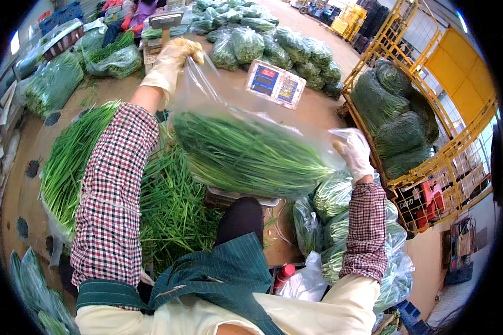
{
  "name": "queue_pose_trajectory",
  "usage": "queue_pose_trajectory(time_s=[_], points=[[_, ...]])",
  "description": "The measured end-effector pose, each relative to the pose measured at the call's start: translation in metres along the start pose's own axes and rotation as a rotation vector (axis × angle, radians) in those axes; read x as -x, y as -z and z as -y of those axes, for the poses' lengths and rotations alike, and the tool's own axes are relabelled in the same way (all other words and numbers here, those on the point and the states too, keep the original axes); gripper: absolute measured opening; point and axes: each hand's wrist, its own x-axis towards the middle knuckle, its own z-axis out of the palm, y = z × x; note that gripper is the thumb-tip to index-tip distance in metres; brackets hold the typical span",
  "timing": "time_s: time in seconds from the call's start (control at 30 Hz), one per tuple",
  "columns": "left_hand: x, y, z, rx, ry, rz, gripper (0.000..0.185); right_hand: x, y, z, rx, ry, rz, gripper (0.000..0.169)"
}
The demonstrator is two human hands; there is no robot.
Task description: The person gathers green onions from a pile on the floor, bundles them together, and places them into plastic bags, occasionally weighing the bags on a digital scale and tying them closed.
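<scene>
A clear plastic bag (pixel 251 155) full of long green leafy stalks hangs between my two gloved hands. My left hand (pixel 182 52) is raised and grips the bag's upper left edge. My right hand (pixel 354 150) holds its right end, lower down. Under the bag shows part of a metal scale platform (pixel 272 202), and beyond it stands the scale's display panel (pixel 275 83) with lit red digits. Loose green stalks (pixel 172 205) lie below and left of the bag. A bundle of long stalks (pixel 75 155) rests by my left sleeve.
Filled bags (pixel 335 222) are heaped beside my right arm, and more bags (pixel 251 44) lie ahead. A yellow wire cage cart (pixel 427 167) with large bags stands at the right. A red-capped bottle (pixel 286 271) is near my lap. A person in purple (pixel 146 14) is at the far left.
</scene>
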Motion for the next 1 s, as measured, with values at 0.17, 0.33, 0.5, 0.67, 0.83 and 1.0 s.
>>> queue_pose_trajectory(time_s=[0.17,0.33,0.5,0.67,0.83,1.0], points=[[0.049,-0.008,-0.013,-0.222,0.363,0.156,0.022,-0.018,-0.012,0.094,0.456,0.053,0.486,0.034],[0.081,0.085,-0.069,-0.783,0.284,0.229,0.058,0.000,-0.007,0.240,-0.113,0.414,0.729,0.035],[0.263,0.207,-0.100,-1.309,0.848,0.379,0.076,0.039,-0.062,0.360,-0.895,0.963,1.103,0.061],[0.478,0.221,-0.075,-1.389,1.043,0.060,0.154,0.045,-0.137,0.483,-0.432,0.813,1.396,0.059],[0.544,0.219,-0.051,-1.359,1.192,-0.124,0.146,0.084,-0.208,0.527,-0.821,0.620,1.343,0.066],[0.573,0.252,-0.061,-1.287,1.047,-0.098,0.105,0.128,-0.249,0.525,-1.023,0.229,1.457,0.060]])
